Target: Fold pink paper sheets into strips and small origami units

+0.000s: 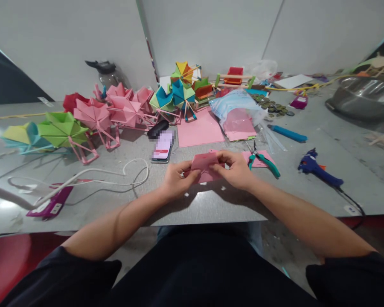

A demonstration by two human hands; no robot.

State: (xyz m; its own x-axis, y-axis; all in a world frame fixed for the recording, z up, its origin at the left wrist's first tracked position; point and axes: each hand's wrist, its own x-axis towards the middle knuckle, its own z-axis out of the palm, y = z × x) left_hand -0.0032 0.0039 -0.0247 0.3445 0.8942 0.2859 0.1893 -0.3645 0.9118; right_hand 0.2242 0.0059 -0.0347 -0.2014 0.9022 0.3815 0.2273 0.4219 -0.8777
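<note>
Just above the table's front edge I hold a piece of pink paper (205, 163) between both hands; it looks bent or folded. My left hand (179, 177) pinches its left side, thumb in front. On the opposite side my right hand (237, 168) grips the paper with thumb and fingers. Right of that hand, green-handled pliers (265, 164) lie on a small pink sheet (257, 156). Behind my hands is a large pink sheet (198, 130), with a phone (163, 147) to its left.
Pink folded-paper models (94, 117) crowd the back left, beside a green one (62, 130). A plastic bag (235, 106) lies behind the pliers. To the right are a blue glue gun (320, 168), a blue cutter (288, 133) and a metal bowl (365, 100). A white cable (115, 170) loops at left.
</note>
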